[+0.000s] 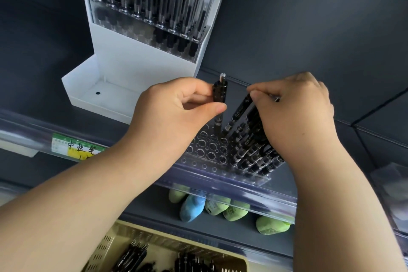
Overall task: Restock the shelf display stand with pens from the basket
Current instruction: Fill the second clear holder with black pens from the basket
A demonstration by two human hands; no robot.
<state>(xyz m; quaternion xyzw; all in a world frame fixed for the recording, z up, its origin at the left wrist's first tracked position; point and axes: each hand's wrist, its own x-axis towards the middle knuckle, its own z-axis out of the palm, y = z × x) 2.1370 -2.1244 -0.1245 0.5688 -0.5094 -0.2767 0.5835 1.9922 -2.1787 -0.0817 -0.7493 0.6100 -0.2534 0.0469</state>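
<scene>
A clear display stand [205, 150] with many round holes sits on the dark shelf. Its right side holds several black pens [251, 150]; its left holes are bare. My left hand [176, 112] pinches the top of one black pen [219, 93], held upright with its tip down in a hole near the stand's middle. My right hand [295, 108] grips the upper end of another black pen [240, 109] that leans among the standing pens. A beige perforated basket [106, 247] at the bottom holds more black pens [132, 256].
A white stand [123, 68] full of clear-barrelled pens stands at the back left, with a bare front tray. A price label [75, 147] sits on the shelf rail. Green and blue items [220, 207] lie on the shelf below.
</scene>
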